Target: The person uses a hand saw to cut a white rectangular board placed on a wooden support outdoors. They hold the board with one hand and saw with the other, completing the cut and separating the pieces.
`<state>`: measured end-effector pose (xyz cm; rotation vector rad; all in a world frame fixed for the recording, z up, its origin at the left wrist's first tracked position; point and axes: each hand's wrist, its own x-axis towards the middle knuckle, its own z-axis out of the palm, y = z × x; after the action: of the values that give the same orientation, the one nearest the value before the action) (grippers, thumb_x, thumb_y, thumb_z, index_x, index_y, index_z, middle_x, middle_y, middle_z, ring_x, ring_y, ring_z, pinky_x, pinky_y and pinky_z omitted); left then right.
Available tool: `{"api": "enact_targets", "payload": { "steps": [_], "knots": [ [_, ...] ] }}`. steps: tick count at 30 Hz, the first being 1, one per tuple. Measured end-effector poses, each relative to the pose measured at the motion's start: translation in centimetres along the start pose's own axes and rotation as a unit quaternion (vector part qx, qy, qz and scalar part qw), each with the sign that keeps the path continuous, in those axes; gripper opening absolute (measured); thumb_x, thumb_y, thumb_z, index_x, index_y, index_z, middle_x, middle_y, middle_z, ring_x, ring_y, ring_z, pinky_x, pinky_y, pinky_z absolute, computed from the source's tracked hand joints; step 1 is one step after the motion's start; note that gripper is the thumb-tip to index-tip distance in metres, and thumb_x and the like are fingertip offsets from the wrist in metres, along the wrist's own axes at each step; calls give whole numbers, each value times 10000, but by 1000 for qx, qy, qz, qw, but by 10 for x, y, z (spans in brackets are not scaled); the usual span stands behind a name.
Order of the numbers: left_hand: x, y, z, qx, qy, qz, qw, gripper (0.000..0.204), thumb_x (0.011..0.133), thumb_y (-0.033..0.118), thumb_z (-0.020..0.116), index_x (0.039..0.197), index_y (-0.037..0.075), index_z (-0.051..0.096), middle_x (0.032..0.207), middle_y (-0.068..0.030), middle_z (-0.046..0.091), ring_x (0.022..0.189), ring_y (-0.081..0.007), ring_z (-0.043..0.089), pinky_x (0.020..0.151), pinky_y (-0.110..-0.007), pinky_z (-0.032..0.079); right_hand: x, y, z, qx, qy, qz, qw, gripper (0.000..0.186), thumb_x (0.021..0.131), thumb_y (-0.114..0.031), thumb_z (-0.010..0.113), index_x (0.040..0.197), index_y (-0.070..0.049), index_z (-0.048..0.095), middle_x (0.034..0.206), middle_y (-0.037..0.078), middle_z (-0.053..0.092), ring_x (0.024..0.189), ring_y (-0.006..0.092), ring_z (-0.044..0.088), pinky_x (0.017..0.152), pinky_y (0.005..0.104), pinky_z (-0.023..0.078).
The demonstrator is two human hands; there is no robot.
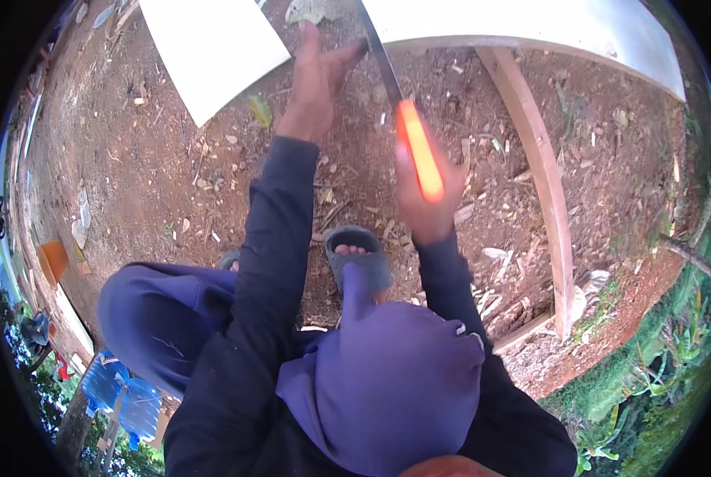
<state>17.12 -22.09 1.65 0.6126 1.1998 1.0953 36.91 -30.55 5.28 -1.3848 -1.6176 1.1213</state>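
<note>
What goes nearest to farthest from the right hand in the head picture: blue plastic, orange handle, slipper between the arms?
1. Orange handle, in the right hand.
2. Slipper, on the ground, lower left of it.
3. Blue plastic, far off at lower left.

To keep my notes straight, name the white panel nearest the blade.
The right panel: the blade shows against its left end; the left panel is farther, past the left hand.
</note>
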Motion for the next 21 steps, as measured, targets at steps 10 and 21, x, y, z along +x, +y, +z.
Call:
{"api": "enact_targets", "payload": {
  "steps": [10, 21],
  "knots": [
    [17, 4, 7, -31, -34, 26, 999, 1063, 981, 749, -27, 1571, -102, 212, 1671, -289, 153, 1586, -326, 116, 1277, -451, 42, 94, -32, 26, 18, 31, -60, 998, 367, 970, -163, 668, 1287, 22, 649, 899, 209, 723, 725, 248, 697, 672, 359, 535],
    [18, 3, 11, -39, -4, 54, 998, 1047, 995, 741, 0, 1567, -108, 221, 1672, -276, 163, 1588, -352, 73, 1272, -480, -5, 64, -20, 31, 6, 24, -41, 999, 408, 954, -68, 671, 1326, 87, 609, 1047, 207, 749, 869, 225, 739, 731, 359, 567]
  ]
}}
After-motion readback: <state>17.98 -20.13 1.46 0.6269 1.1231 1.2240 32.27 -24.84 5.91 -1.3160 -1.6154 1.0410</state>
